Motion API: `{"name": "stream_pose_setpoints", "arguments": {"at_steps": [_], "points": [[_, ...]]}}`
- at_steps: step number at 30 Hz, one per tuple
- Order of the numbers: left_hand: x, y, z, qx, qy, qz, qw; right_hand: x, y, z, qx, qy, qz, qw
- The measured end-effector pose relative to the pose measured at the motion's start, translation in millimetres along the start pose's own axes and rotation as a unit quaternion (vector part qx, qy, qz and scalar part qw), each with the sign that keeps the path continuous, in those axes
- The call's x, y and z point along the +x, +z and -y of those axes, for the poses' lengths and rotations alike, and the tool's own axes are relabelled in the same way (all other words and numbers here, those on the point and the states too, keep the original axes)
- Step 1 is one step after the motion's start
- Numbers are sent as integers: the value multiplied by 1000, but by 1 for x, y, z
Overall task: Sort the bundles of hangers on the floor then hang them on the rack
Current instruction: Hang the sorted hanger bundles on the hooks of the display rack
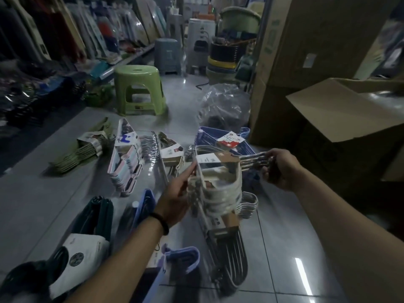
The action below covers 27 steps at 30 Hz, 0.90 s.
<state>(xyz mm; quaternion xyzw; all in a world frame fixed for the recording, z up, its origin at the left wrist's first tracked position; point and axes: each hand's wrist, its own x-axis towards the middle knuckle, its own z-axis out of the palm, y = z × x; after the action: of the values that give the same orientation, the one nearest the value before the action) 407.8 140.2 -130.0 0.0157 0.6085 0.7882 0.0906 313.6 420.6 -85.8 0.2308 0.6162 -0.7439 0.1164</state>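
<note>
Two-handed hold, frame centre: left hand pinching white hanger bundle, right hand clenched round hooks; likely to spill if either grip loosens.

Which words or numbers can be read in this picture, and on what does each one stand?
None can be read with certainty.
Red-white tag on blue hangers: figures blurred.
Label on held bundle: blurred.
White label on dark green hangers: round emblem, words too small.
Green print on box: blurred.
</note>
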Motion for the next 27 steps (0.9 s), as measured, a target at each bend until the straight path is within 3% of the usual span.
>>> {"name": "stream_pose_setpoints", "arguments": {"at_steps": [2, 4, 7, 9, 12, 16, 18, 21, 25, 27], "points": [[1, -2, -14, 85, 70, -12, 994, -8, 9, 18, -13, 1, 17, 1000], [7, -4, -25, 209, 123, -79, 967, -20, 21, 37, -74, 0, 45, 996], [9, -13, -31, 238, 275, -142, 920, -32, 36, 56, -202, -5, 122, 972], [16, -19, -40, 144, 295, -174, 928, -37, 47, 57, -301, -59, 113, 945], [24, -28, -57, 57, 242, -240, 938, -44, 67, 47, -335, -173, 121, 918], [19, -42, -76, -59, 118, -237, 962, -38, 82, 31, -266, -263, 164, 913], [16, -47, -81, -57, 60, -231, 970, -36, 90, 27, -201, -283, 180, 921], [18, -47, -75, -47, -10, -223, 974, -39, 101, 27, -104, -249, 149, 952], [18, -28, -39, -144, -61, -185, 970, -32, 91, 14, -62, -105, 89, 989], [16, -16, -5, -112, -92, -144, 979, -24, 77, -3, -42, -57, 57, 996]]}}
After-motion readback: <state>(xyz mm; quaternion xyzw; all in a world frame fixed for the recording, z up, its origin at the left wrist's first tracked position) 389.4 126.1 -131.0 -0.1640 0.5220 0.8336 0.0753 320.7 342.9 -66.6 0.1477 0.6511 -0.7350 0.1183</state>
